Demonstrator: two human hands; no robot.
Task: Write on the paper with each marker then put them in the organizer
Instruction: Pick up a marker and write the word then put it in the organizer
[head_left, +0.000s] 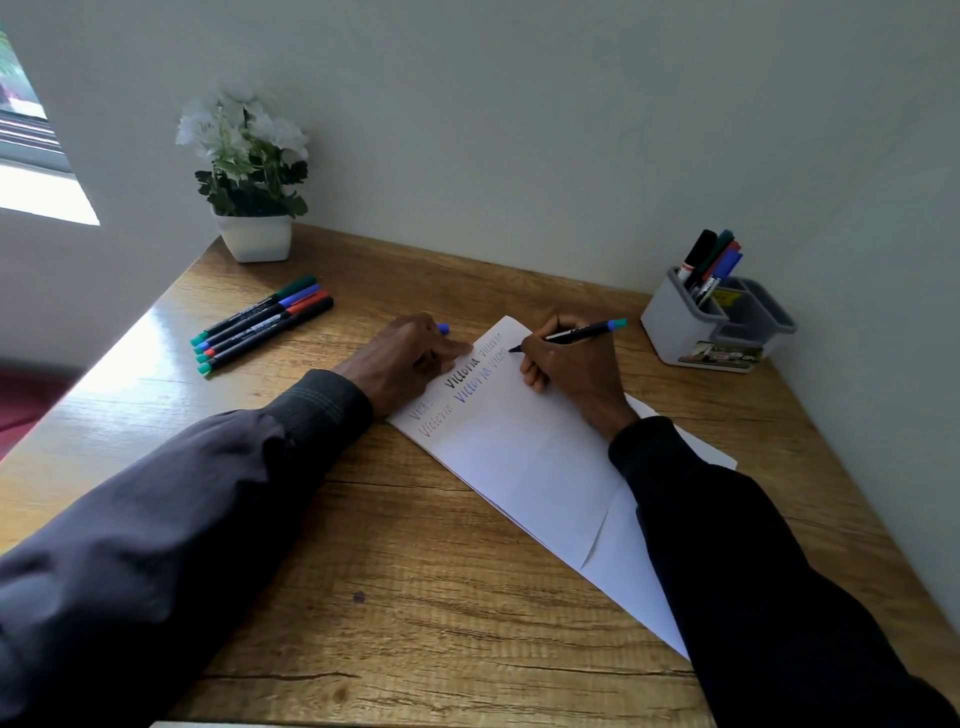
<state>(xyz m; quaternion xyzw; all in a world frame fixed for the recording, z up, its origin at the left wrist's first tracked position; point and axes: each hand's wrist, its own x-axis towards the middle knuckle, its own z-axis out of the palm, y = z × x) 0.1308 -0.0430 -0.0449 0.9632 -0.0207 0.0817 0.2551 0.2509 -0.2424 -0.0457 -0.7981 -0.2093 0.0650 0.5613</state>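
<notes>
Writing is under way: the right hand (566, 364) pinches a marker (582, 331) between thumb and curled fingers, its tip touching the paper (530, 457) at the end of the second written line. The left hand (410, 353) rests on the sheet's upper left edge, pinning it to the table (415, 597). Its fingers are curled, and a small blue piece pokes out beyond the knuckles. This is probably the blue cap (442, 328) held in that hand, though the view is too poor to be sure.

Several words in different colours already cross the top of the sheet. Four markers (709, 265) stand in the organizer (685, 332) at the far right, so roughly half the job looks done. Four loose markers (262, 325) lie side by side at the far left, well apart from the paper. Each of them, and the one in hand, has yet to reach the organizer.
</notes>
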